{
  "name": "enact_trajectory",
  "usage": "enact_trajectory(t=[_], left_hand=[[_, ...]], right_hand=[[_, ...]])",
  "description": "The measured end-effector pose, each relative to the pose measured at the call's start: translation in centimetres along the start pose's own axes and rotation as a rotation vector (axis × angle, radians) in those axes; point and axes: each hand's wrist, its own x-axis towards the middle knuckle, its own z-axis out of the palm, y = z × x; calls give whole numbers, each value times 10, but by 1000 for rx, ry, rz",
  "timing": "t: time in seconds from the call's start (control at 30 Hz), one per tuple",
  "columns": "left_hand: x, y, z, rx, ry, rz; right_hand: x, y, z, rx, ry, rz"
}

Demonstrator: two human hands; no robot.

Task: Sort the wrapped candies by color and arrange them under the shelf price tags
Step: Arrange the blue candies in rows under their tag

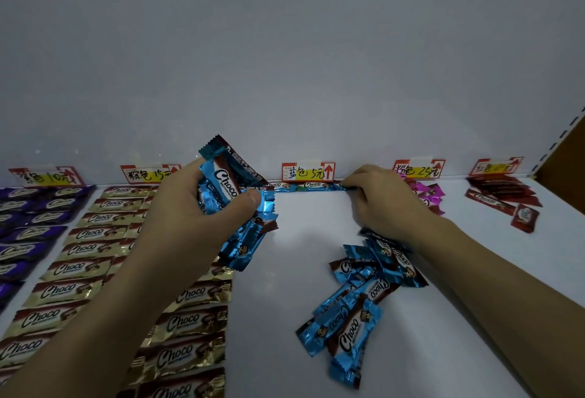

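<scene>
The white shelf (285, 271) carries five colour groups from left to right: purple candies (28, 233) in columns at the far left, gold candies (85, 252) beside them in two columns with the labels facing up, a row of blue candies (307, 185) laid end to end along the back wall, pink candies (432, 191), and red candies (497, 191) near the right end. A loose heap of blue candies (357, 302) lies overlapping on the shelf in front of the row, well apart from it. One single red candy (525, 217) lies tilted just in front of the red group.
</scene>
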Motion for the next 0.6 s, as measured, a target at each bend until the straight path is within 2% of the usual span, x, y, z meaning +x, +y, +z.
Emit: enact_trajectory(t=[0.37, 0.6], left_hand=[[-1, -1, 1, 29, -7, 28], [-1, -2, 3, 33, -7, 45]], right_hand=[[-1, 5, -18, 10, 19, 48], [-2, 9, -9, -59, -77, 6]])
